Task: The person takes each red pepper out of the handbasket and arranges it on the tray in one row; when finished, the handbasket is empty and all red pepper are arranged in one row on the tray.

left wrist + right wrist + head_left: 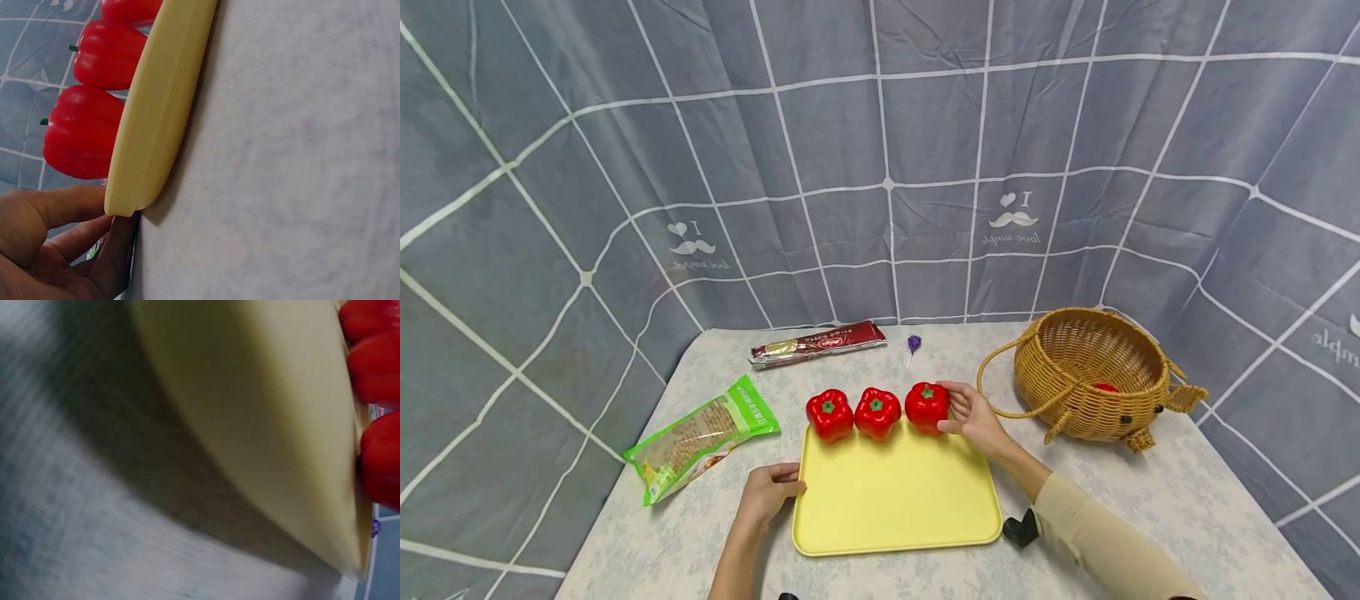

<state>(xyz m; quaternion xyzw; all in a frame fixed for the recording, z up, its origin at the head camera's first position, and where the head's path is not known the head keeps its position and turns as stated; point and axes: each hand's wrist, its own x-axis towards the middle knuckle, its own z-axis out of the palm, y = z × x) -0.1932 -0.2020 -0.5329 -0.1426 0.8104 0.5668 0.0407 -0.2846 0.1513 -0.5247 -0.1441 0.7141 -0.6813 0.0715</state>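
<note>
Three red bell peppers stand in a row along the far edge of a yellow tray (pixel 895 500): a left bell pepper (pixel 830 416), a middle bell pepper (pixel 877 413) and a right bell pepper (pixel 927 407). My left hand (pixel 767 493) pinches the tray's left edge; in the left wrist view its thumb and fingers meet at the tray corner. With thumb in front and fingers behind, my right hand (pixel 976 418) holds the right bell pepper by its right side. The right wrist view shows the tray's side (pixel 300 425) and the peppers, not the hand.
A wicker basket (pixel 1026 358) with a handle stands at the back right, something red inside. A green-edged food packet (pixel 703 440) lies left. Behind the tray are a dark red packet (pixel 820 344) and a purple lollipop (pixel 913 342). A black object (pixel 1021 529) is by the right sleeve.
</note>
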